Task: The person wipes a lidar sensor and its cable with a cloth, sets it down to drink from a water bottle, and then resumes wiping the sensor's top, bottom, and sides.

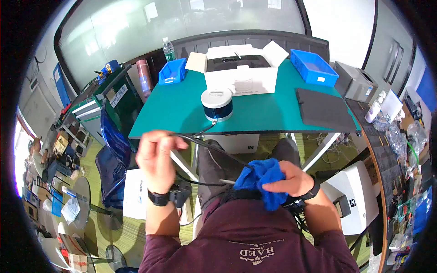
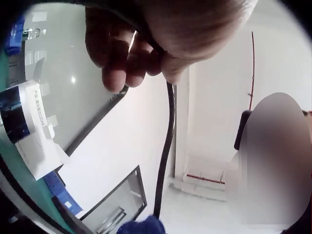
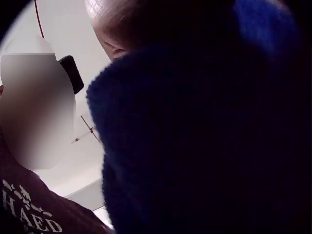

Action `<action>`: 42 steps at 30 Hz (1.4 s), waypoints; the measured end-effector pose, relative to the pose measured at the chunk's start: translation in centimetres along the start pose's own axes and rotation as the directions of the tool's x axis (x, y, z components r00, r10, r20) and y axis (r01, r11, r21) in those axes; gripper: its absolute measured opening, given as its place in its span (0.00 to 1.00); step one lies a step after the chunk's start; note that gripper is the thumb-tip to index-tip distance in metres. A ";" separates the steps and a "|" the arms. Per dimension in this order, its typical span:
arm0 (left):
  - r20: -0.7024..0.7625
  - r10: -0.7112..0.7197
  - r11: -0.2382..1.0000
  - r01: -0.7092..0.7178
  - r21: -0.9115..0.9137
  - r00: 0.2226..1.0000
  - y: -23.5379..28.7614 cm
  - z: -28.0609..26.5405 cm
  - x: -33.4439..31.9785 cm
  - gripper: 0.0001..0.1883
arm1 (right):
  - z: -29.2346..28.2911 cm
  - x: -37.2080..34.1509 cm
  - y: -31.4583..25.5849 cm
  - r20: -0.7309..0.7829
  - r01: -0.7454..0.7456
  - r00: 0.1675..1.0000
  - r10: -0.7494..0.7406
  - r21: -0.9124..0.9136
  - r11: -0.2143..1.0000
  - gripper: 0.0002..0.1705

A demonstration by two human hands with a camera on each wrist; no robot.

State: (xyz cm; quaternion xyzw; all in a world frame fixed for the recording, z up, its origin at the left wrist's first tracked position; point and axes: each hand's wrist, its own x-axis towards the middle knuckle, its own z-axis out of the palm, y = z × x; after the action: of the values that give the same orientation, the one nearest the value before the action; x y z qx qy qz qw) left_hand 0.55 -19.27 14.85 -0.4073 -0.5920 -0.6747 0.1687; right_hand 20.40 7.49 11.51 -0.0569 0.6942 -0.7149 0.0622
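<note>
My left hand (image 1: 157, 159) is raised in front of the table edge, its fingers curled round a black cable (image 2: 171, 117). From there the cable slants down to a blue cloth (image 1: 259, 177) over my lap. My right hand (image 1: 293, 180) grips that cloth, bunched where the cable runs into it. A pale cable end (image 1: 227, 181) pokes out on the cloth's left side. In the right wrist view the dark cloth (image 3: 146, 126) fills most of the picture and hides the fingers. On the table stands a round white and dark blue device (image 1: 217, 104) with a cable at its base.
The green table (image 1: 164, 109) bears an open white box (image 1: 264, 82), a blue bin (image 1: 172, 72) at left, a blue tray (image 1: 314, 68) at right and a dark foam sheet (image 1: 324, 109). A blue chair (image 1: 111, 145) stands to the left, a white case (image 1: 357, 200) to the right.
</note>
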 end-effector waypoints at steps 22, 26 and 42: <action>-0.563 -0.055 0.985 -0.048 -0.166 0.825 -3.5 -5.9 1.8 0.14 | -4.6 -2.6 2.3 -0.019 -0.087 0.996 0.085 -0.155 0.984 0.13; -0.487 -0.144 0.982 0.065 -0.175 0.862 -3.8 -4.9 0.7 0.14 | -4.4 -3.2 2.6 -0.336 0.008 0.942 -0.019 -0.036 0.999 0.17; 0.561 -0.072 0.994 0.014 0.106 0.825 0.8 5.6 -4.5 0.20 | 1.4 0.4 -1.7 0.014 0.228 0.966 -0.259 -0.521 0.822 0.14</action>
State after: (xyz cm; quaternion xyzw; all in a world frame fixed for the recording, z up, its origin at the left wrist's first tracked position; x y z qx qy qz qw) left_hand 5.83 -15.32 11.85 -0.5660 -0.6566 -0.4984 -0.0090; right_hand 20.22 6.11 13.24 -0.1390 0.8493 -0.5047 -0.0673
